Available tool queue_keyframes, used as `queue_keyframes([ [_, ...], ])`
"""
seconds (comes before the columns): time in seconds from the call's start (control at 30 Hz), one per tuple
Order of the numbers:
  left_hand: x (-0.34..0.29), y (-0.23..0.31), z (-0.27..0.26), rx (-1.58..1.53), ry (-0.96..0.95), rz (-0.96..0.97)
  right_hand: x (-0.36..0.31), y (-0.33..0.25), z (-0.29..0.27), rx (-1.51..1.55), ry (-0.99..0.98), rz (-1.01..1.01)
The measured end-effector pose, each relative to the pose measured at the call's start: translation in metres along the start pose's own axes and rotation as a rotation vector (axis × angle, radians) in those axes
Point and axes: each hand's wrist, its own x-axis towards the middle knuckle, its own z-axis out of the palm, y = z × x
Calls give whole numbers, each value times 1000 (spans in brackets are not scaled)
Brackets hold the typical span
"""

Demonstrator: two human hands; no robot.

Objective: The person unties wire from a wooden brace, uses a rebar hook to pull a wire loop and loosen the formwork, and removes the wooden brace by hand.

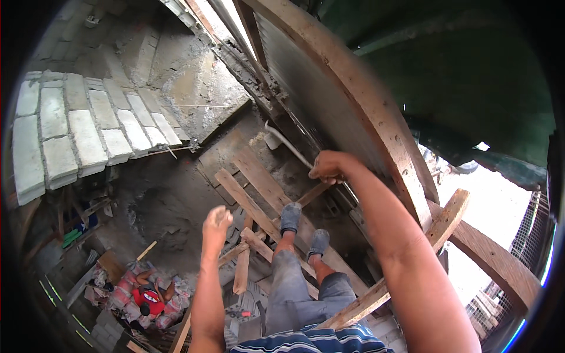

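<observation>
My right hand (pixel 327 166) reaches ahead and is closed around the near end of a thin pale rod (pixel 294 149). The rod's far end is hooked, beside a small whitish piece whose kind I cannot make out. My left hand (pixel 216 225) is raised on the left with curled fingers; whether anything is inside them is hidden. Both feet, in dark grey footwear, stand on wooden planks (pixel 260 176) high above the ground. A corrugated metal sheet (pixel 294 59) rises just beyond my right hand.
A block wall (pixel 88 126) stands at the left. A curved wooden beam (pixel 347 76) passes over my right arm, and a timber (pixel 450 220) crosses near my elbow. Far below at lower left, a person in red (pixel 150 299) is among stacked bags (pixel 123 294). Dark green sheeting hangs upper right.
</observation>
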Motion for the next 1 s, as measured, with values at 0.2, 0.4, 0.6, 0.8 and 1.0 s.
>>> queue_keyframes([
  [0.2, -102, -30, -35, -103, -8, -175, -35, -11, 64, -244, 326, -314],
  [0.4, -137, 6, -42, -136, 50, -114, -88, -7, 82, 15, 753, -499],
  [0.6, -83, 155, -80, -42, 178, 369, -128, -5, 79, 43, 1191, -551],
  [0.8, -40, 358, -103, -209, 221, 1062, -131, 0, 67, 87, 1170, -421],
  [1.0, -57, 477, -78, -360, 204, 1184, -119, 10, 68, 76, 1136, -384],
])
